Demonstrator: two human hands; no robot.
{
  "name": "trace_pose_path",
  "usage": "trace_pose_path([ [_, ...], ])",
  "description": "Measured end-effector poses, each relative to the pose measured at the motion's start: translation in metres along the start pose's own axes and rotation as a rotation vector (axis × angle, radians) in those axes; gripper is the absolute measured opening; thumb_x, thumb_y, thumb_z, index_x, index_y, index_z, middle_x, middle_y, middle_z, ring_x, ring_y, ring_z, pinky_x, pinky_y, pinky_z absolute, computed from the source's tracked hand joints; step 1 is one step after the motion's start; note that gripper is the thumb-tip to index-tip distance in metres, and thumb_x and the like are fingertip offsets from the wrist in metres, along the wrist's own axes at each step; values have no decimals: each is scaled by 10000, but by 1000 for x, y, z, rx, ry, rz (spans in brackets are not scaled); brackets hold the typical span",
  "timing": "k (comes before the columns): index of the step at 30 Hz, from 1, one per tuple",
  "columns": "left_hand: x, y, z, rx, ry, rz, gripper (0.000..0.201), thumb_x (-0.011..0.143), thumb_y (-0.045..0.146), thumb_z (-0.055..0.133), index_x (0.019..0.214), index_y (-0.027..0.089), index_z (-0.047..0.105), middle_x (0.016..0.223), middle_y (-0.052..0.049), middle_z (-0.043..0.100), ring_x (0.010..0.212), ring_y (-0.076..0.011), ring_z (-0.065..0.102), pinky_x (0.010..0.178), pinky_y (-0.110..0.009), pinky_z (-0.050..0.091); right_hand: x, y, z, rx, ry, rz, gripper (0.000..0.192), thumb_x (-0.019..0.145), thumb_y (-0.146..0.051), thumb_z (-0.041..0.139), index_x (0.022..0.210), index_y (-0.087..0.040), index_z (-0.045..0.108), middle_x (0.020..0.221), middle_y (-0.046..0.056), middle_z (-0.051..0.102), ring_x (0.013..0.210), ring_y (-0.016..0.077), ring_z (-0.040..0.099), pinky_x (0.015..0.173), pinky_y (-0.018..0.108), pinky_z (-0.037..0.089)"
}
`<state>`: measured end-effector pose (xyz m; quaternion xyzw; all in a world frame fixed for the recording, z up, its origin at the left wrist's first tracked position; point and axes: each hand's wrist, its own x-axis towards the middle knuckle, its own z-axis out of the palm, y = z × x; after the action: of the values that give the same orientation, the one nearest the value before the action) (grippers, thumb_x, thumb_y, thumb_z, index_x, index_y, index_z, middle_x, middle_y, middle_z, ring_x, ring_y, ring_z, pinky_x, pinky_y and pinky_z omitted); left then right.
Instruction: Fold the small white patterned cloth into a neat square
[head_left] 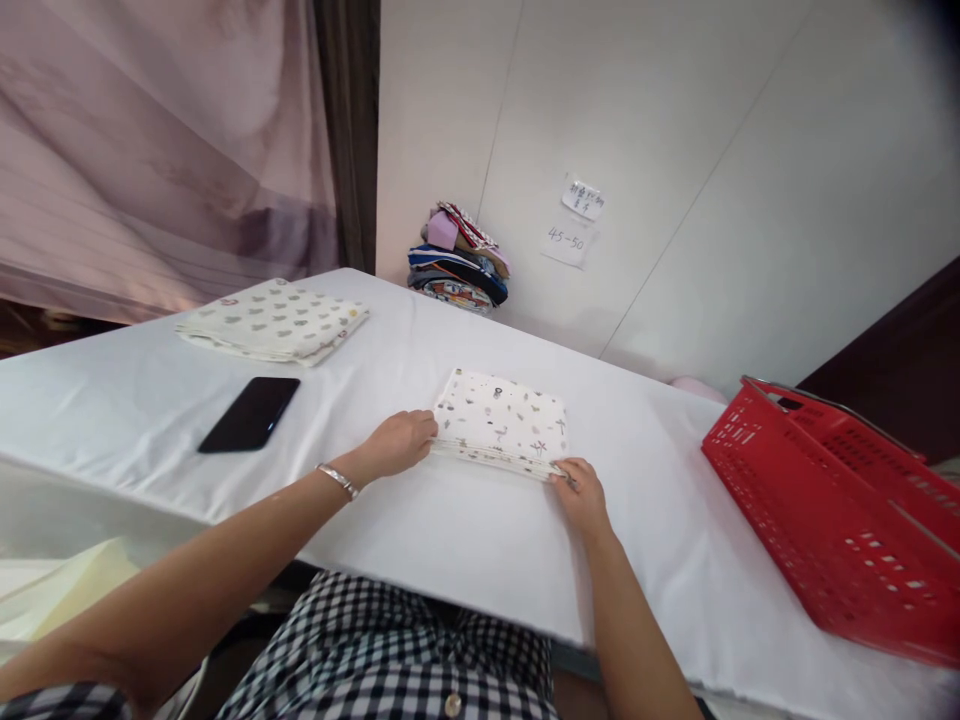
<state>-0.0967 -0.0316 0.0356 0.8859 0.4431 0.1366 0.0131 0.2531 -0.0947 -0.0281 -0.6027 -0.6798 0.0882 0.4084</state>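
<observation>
A folded white cloth (501,418) with small printed figures lies on the white-covered table (450,535) in front of me. My left hand (405,440) grips its near left corner, fingers closed around the edge. At the near right corner, my right hand (581,492) pinches the layered edge between thumb and fingers. The folded layers show along the side facing me. Farther left lies another folded cloth (281,320), cream with grey-green and yellow prints, touched by neither hand.
A black phone (251,414) rests on the table at left. On the right stands a red plastic basket (817,510). Beyond the far edge is a stack of folded clothes (459,262) against the wall, near paper labels (568,243). A pink curtain (165,140) hangs at left.
</observation>
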Motion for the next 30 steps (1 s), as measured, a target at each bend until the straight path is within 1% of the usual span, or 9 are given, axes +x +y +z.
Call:
trace_pose_path([
  [4,-4,-4,8,-24,11,-5,200,761,120,406,842,190,575,883,-61,601,800,-191,567,708,-325,436,0,1,0,-7,-2,3,239,780,-349,580,955,-236,698,1005,69,631,964,228,568,849,380,473],
  [8,-8,-8,7,-85,4,34,220,797,149,408,926,198,579,965,-57,597,850,-184,577,727,-311,448,0,3,1,-11,-1,9,240,780,-349,580,954,-232,698,1006,65,630,957,221,573,836,370,478],
  [12,-13,-13,8,-117,-27,51,256,790,176,441,1021,205,549,1047,-53,567,865,-180,583,721,-298,452,0,6,2,-2,-9,4,250,782,-357,584,963,-225,695,1015,70,626,975,227,563,858,380,468],
  [14,-13,-14,9,-134,-29,43,234,802,183,428,1007,204,540,1043,-49,558,828,-167,582,705,-289,448,0,7,2,2,-10,7,253,779,-362,588,960,-223,697,1009,71,627,978,230,560,871,386,463],
  [17,-10,-14,10,-177,-19,22,170,819,179,395,921,202,528,987,-38,552,759,-143,566,680,-272,436,0,6,2,6,-16,27,248,778,-365,586,954,-232,698,1013,68,626,971,228,564,856,381,469],
  [21,-7,-11,11,-195,-4,8,108,814,171,395,845,195,496,921,-29,546,705,-134,541,642,-261,413,0,5,0,23,-24,40,238,777,-364,582,940,-235,699,1021,65,626,973,224,562,854,377,466],
  [27,-12,-9,14,-195,54,-18,99,822,170,393,844,192,487,894,-23,551,681,-128,524,622,-256,408,1,4,-2,34,-25,31,209,768,-359,581,875,-228,704,982,62,635,957,218,563,862,371,456],
  [30,-12,-11,15,-161,81,-10,107,814,170,424,862,193,518,912,-31,571,744,-147,551,663,-274,426,2,2,-3,32,-28,27,197,764,-349,576,854,-226,701,959,60,639,934,217,566,840,367,460],
])
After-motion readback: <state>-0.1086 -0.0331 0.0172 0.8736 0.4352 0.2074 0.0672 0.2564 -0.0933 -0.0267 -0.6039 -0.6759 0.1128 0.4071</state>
